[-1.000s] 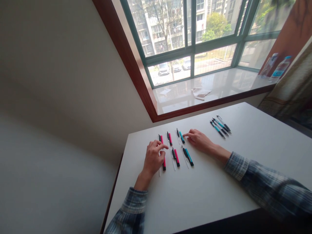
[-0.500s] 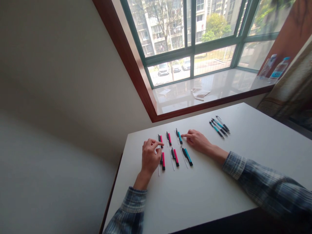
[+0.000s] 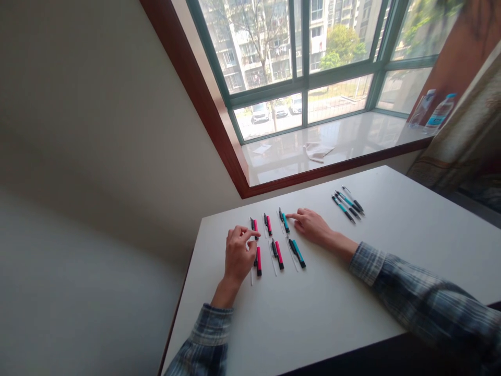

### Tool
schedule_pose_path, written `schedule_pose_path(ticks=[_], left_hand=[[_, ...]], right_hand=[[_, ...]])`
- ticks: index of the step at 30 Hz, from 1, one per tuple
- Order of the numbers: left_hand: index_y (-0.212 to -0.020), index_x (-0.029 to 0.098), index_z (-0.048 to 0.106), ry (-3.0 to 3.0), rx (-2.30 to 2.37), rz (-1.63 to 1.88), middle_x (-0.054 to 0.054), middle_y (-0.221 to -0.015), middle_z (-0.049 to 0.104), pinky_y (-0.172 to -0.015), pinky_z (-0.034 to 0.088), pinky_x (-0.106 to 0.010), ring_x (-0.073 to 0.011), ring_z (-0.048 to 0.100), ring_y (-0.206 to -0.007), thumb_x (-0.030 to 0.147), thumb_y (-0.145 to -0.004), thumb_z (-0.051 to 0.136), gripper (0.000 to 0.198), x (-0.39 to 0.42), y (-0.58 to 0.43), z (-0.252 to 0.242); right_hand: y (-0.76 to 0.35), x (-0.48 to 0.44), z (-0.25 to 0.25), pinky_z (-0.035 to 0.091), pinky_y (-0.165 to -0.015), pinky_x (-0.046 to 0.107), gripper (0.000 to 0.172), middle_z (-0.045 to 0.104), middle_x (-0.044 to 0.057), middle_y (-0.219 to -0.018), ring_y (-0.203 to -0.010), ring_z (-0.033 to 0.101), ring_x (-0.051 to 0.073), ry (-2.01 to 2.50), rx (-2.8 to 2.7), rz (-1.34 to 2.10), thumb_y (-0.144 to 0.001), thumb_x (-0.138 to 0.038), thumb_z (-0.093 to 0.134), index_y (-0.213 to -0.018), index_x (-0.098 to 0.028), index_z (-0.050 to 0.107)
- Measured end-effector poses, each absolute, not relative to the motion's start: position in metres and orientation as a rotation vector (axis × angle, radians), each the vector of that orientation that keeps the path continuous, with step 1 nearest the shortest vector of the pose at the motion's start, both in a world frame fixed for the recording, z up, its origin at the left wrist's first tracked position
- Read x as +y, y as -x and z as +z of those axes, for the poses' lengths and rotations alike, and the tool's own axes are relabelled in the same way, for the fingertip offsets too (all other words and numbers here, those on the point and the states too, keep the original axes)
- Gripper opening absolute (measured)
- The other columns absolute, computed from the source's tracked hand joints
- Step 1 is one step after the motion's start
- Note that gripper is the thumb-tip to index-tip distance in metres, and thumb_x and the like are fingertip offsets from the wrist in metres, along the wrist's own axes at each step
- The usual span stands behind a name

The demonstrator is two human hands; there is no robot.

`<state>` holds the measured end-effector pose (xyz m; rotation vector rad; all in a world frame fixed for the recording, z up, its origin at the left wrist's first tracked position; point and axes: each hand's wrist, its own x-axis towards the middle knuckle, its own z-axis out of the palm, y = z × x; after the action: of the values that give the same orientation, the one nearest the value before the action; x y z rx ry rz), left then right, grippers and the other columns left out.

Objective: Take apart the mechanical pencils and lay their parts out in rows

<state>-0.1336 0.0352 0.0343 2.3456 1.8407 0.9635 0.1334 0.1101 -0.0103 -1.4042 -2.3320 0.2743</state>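
Several disassembled pens lie in two rows on the white table, their black and coloured parts beside thin white refills. My left hand is over the left column, index finger stretched out and thumb apart, holding nothing that I can see. Its finger is at a pink pen barrel, and it partly covers the parts of the lower pink pen. My right hand rests on the table, index fingertip at the upper teal pen barrel; its other fingers are loosely bent. The lower teal barrel and middle pink barrel lie nearer me.
Several assembled pens lie grouped at the table's back right. The white table meets the wall and a window sill bearing a cloth. Plastic bottles stand at the sill's right end beside a curtain.
The whole view has shifted slightly, so everything sits a little further left. Both hands keep nearly the same pose and place among the pen parts.
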Motion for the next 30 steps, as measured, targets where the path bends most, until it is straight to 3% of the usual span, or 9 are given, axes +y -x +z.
schedule_pose_path(ticks=[11,16,22,30], left_hand=[[-0.096,0.025,0.077,-2.351,1.843,0.962,-0.006,-0.094,0.058,-0.087,0.049,-0.04,-0.0253,0.054,-0.095,0.003,-0.083,0.051,0.036,0.033,0.133,0.033],[-0.096,0.024,0.077,-2.38,1.829,0.98,-0.006,-0.095,0.058,-0.086,0.049,-0.039,-0.025,0.054,-0.094,0.005,-0.085,0.051,0.034,0.033,0.137,0.023],[-0.095,0.024,0.076,-2.433,1.801,0.979,-0.007,-0.097,0.058,-0.08,0.049,-0.037,-0.0256,0.054,-0.096,0.008,-0.086,0.051,0.031,0.041,0.141,0.017],[-0.094,0.025,0.077,-2.422,1.766,0.994,-0.007,-0.097,0.059,-0.081,0.05,-0.038,-0.0267,0.053,-0.096,0.007,-0.085,0.052,0.032,0.042,0.141,0.019]], right_hand=[[-0.138,0.111,-0.011,0.045,-0.08,0.028,0.042,0.068,0.006,-0.098,-0.092,0.063,0.02,1.348,-2.311,0.358,-0.098,-0.016,0.052,-0.136,-0.027,0.067],[-0.165,0.12,-0.011,0.047,-0.083,0.029,0.032,0.07,0.007,-0.1,-0.096,0.064,0.02,1.289,-2.28,0.29,-0.096,-0.017,0.058,-0.124,-0.023,0.072],[-0.231,0.138,-0.002,0.046,-0.075,0.03,0.027,0.073,0.009,-0.104,-0.089,0.066,0.022,1.725,-2.034,0.008,-0.099,-0.026,0.056,-0.12,-0.019,0.071],[-0.249,0.146,-0.012,0.045,-0.075,0.032,0.035,0.076,0.009,-0.095,-0.083,0.069,0.024,1.949,-2.013,0.207,-0.092,-0.029,0.068,-0.126,-0.021,0.071]])
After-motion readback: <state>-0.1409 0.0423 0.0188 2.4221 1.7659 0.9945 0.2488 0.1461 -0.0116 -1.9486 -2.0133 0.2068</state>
